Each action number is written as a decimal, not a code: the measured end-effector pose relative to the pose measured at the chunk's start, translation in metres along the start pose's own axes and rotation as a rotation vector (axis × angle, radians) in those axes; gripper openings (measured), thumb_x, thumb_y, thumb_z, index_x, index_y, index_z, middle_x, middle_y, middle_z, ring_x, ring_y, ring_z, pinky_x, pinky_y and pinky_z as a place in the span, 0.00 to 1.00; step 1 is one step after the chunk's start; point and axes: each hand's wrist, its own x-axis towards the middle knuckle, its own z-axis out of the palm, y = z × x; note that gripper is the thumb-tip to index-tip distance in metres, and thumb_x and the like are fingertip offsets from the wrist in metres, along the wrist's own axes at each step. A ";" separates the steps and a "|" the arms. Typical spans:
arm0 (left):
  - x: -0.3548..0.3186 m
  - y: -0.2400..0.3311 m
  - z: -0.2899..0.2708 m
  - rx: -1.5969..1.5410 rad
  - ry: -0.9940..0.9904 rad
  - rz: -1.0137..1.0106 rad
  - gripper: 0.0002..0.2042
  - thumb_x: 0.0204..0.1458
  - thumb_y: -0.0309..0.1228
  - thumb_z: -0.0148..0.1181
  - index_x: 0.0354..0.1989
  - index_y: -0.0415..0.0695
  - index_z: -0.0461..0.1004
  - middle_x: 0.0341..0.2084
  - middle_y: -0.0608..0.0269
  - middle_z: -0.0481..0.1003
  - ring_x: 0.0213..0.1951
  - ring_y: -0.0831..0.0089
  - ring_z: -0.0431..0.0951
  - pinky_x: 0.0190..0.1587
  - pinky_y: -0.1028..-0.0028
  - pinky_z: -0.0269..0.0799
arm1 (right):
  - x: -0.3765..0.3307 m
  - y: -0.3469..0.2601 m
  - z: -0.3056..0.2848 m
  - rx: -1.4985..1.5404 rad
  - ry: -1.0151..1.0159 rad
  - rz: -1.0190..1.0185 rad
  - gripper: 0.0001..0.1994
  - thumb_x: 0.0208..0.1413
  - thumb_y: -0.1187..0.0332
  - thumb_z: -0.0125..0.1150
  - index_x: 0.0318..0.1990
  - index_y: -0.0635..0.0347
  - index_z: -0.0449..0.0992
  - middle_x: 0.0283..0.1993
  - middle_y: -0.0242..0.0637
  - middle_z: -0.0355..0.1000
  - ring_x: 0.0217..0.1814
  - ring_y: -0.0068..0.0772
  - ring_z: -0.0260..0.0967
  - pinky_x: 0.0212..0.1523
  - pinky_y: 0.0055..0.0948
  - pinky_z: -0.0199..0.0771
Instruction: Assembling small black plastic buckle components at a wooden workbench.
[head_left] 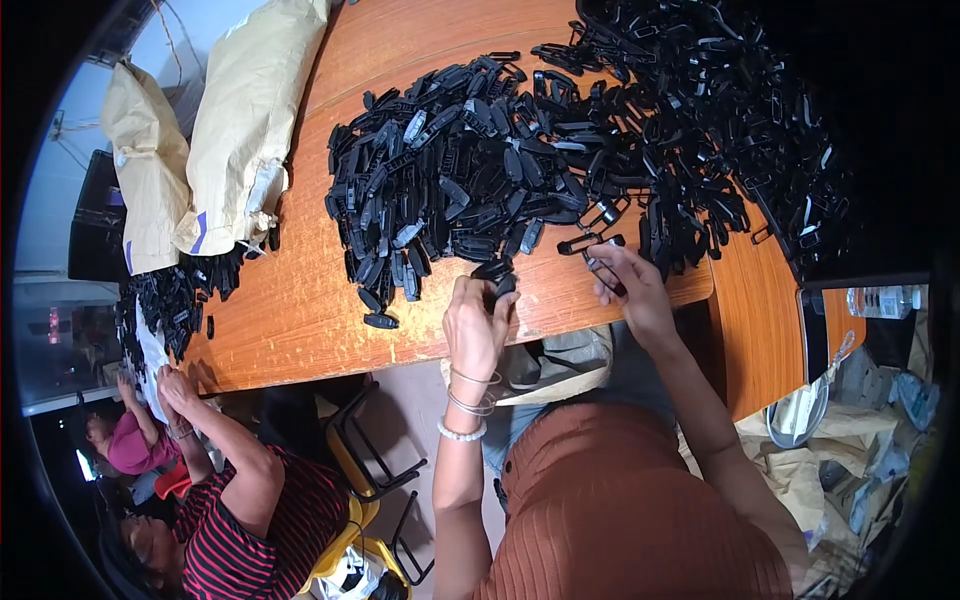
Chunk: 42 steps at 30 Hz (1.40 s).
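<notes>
At the table's near edge, my left hand (470, 322) is closed with its fingers round a small dark plastic piece (503, 286). Another black piece (491, 269) lies against its fingertips. To the right, my right hand (640, 295) pinches a thin black plastic frame (607, 276), partly hidden by the fingers. Just beyond that hand a loose black frame (580, 243) rests on the wood. A heap of solid, elongated black plastic pieces (430, 190) spreads ahead of my left hand. It merges on the right with a heap of open black frames (690, 140).
The orange wooden table (270, 330) carries two tan paper sacks (245, 120) at the left. Beside them, a person in a striped shirt (240, 530) works at another dark heap (165, 300). Under my hands sits an open bag (560, 365). A clear bottle (880, 301) lies far right.
</notes>
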 end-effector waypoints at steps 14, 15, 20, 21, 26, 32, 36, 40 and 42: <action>-0.046 0.037 -0.003 -0.746 -0.184 -0.113 0.14 0.44 0.18 0.61 0.42 0.36 0.72 0.23 0.65 0.70 0.22 0.82 0.69 0.27 0.82 0.66 | -0.038 -0.034 0.028 -0.474 -0.346 -0.279 0.14 0.54 0.76 0.47 0.48 0.68 0.69 0.34 0.37 0.69 0.30 0.23 0.66 0.31 0.20 0.65; -0.046 0.038 -0.004 -0.729 -0.174 -0.084 0.13 0.45 0.19 0.61 0.42 0.36 0.72 0.23 0.65 0.70 0.22 0.81 0.69 0.27 0.81 0.66 | -0.037 -0.033 0.027 -0.585 -0.351 -0.456 0.14 0.53 0.76 0.48 0.48 0.68 0.69 0.33 0.37 0.68 0.31 0.26 0.66 0.33 0.22 0.65; -0.050 0.042 -0.009 -0.676 -0.099 -0.061 0.10 0.47 0.21 0.60 0.39 0.35 0.72 0.22 0.66 0.69 0.21 0.82 0.68 0.27 0.82 0.64 | -0.045 -0.040 0.036 -0.814 -0.362 -0.527 0.13 0.49 0.77 0.52 0.45 0.66 0.69 0.34 0.41 0.68 0.34 0.41 0.68 0.33 0.30 0.67; -0.050 0.042 -0.011 -0.612 -0.084 -0.018 0.09 0.48 0.21 0.59 0.38 0.35 0.72 0.22 0.68 0.68 0.22 0.84 0.67 0.26 0.83 0.64 | -0.047 -0.041 0.037 -0.872 -0.388 -0.493 0.14 0.49 0.76 0.52 0.46 0.65 0.68 0.33 0.42 0.67 0.34 0.43 0.68 0.32 0.33 0.67; -0.053 0.058 -0.007 -0.793 -0.122 -0.208 0.08 0.47 0.21 0.59 0.36 0.35 0.72 0.19 0.70 0.66 0.21 0.85 0.65 0.24 0.83 0.61 | -0.054 -0.035 0.037 -0.963 -0.326 -0.610 0.16 0.49 0.76 0.54 0.47 0.66 0.65 0.34 0.43 0.66 0.34 0.45 0.68 0.31 0.35 0.68; -0.047 0.056 0.009 -0.559 0.003 0.071 0.15 0.48 0.20 0.58 0.46 0.35 0.72 0.25 0.63 0.72 0.20 0.83 0.67 0.21 0.84 0.61 | -0.054 -0.022 0.032 -0.802 -0.210 -0.543 0.17 0.47 0.79 0.54 0.48 0.69 0.71 0.39 0.45 0.66 0.38 0.37 0.67 0.39 0.28 0.67; -0.052 0.052 0.013 -1.071 -0.256 -0.592 0.16 0.50 0.23 0.59 0.48 0.36 0.70 0.23 0.62 0.72 0.14 0.84 0.62 0.14 0.86 0.54 | -0.053 -0.023 0.031 -0.743 -0.118 -0.605 0.14 0.46 0.80 0.54 0.43 0.67 0.74 0.38 0.44 0.68 0.39 0.37 0.67 0.40 0.27 0.67; -0.053 0.053 0.016 -1.417 -0.198 -0.757 0.14 0.50 0.21 0.57 0.46 0.34 0.70 0.20 0.65 0.68 0.16 0.85 0.62 0.17 0.86 0.57 | -0.052 -0.024 0.036 -0.846 -0.149 -0.712 0.13 0.47 0.79 0.55 0.43 0.66 0.74 0.37 0.41 0.69 0.37 0.41 0.67 0.37 0.31 0.69; -0.051 0.059 0.014 -1.419 -0.152 -0.738 0.13 0.50 0.20 0.57 0.45 0.33 0.71 0.20 0.66 0.68 0.17 0.84 0.63 0.18 0.86 0.57 | -0.052 -0.027 0.034 -0.871 -0.137 -0.746 0.13 0.46 0.78 0.56 0.43 0.66 0.73 0.37 0.40 0.69 0.37 0.38 0.67 0.38 0.30 0.68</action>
